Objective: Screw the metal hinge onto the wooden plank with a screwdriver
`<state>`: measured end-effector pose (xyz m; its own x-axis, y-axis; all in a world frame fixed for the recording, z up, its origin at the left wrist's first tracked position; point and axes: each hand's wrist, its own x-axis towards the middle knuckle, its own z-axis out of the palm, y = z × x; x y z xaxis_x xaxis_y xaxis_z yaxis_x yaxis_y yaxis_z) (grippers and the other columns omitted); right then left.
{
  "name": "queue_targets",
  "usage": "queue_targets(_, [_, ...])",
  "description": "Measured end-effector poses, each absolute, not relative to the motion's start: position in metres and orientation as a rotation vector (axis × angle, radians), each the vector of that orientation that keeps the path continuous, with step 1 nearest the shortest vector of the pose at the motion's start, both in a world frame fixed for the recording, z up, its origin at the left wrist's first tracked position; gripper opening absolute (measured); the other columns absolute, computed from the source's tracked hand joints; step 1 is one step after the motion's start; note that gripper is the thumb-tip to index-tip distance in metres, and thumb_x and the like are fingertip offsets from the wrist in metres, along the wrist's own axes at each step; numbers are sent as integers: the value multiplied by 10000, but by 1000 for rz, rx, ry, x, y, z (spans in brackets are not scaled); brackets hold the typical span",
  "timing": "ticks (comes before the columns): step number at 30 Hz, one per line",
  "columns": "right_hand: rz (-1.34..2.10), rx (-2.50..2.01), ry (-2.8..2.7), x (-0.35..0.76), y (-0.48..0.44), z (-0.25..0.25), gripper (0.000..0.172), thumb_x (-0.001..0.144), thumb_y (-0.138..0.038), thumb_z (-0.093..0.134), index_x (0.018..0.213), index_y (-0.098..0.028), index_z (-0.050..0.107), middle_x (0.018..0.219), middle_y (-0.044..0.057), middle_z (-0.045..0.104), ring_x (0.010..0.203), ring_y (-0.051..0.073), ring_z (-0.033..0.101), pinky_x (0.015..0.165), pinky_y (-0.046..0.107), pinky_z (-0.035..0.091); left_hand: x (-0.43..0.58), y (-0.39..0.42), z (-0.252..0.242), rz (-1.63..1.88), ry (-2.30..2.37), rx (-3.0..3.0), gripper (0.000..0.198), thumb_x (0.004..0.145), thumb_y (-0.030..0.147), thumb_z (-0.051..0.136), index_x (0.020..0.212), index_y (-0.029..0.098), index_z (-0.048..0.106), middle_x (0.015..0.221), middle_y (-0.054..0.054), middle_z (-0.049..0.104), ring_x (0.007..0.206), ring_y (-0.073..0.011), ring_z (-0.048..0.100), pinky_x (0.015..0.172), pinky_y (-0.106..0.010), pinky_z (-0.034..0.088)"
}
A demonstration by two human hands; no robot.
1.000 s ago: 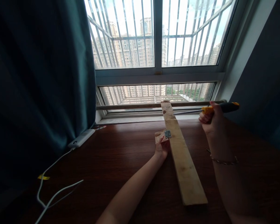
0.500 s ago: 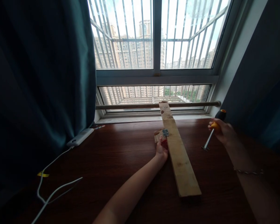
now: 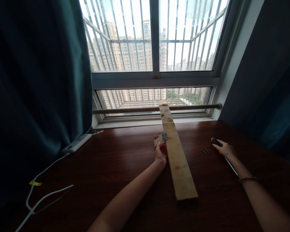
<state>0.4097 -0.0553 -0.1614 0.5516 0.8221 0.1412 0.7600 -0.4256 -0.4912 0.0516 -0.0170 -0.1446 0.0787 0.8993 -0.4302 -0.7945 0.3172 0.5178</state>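
Note:
A long wooden plank [image 3: 180, 164] lies on the dark table, its far end near the window rail. A metal hinge [image 3: 164, 136] sits at its left edge, joining it to a small wooden block [image 3: 157, 139]. My left hand [image 3: 161, 157] grips that block from the near side, thumb on top. A red thing [image 3: 162, 148], partly hidden by the fingers, shows beside the plank. On the right, my right hand [image 3: 226, 150] is closed on a screwdriver [image 3: 217, 142] with a black and yellow handle. Its shaft points back toward me. Several screws [image 3: 205, 150] lie left of it.
A white power strip [image 3: 76, 143] stands at the left by the blue curtain [image 3: 62, 80]. Its white cable [image 3: 45, 196] loops over the near left of the table [image 3: 120, 154]. A horizontal rail [image 3: 125, 110] runs before the barred window.
My right hand has lowered to the table and turned the screwdriver so that its shaft points toward me. Screws now lie apart from its tip. My left hand keeps its hold; the view has shifted slightly.

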Motion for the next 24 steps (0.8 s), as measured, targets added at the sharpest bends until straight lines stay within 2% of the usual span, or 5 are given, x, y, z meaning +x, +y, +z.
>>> queue_targets(4, [143,-2358,-1272,411,-59,-165,532,741,-465,547,1219,-231,547,1007,114,656,923,332,599,731,358,448,51,-30,-142,1302,844,183,133,754,258,553,667,159,533,615,-15,570,543,-114,549,554,-231,426])
queue_targets(8, [136,-2387,-1281,412,-60,-163,526,754,-491,528,1226,-260,536,1024,112,650,938,323,593,723,348,446,44,-58,-141,1413,1040,467,31,730,201,583,748,178,573,779,-27,587,715,-129,559,673,-238,433])
queue_targets(13, [65,-2485,-1332,409,-61,-159,529,759,-528,505,1237,-302,513,1026,115,645,927,323,593,735,377,438,40,-102,-111,1525,956,1351,154,666,168,667,812,207,642,1009,-63,575,1003,-204,503,901,-280,365])
queue_targets(18, [103,-2567,-1318,412,-59,-160,549,766,-576,465,1264,-344,466,1032,117,633,919,333,592,709,398,440,76,-110,-87,931,641,2192,154,737,175,587,881,204,630,992,-57,578,934,-190,527,849,-300,416])
queue_targets(24, [105,-2558,-1312,412,-58,-163,574,755,-634,439,1248,-341,468,1044,127,611,911,343,580,688,412,433,151,-80,-101,357,623,3045,194,789,136,477,958,156,570,961,-77,584,890,-208,540,729,-320,453])
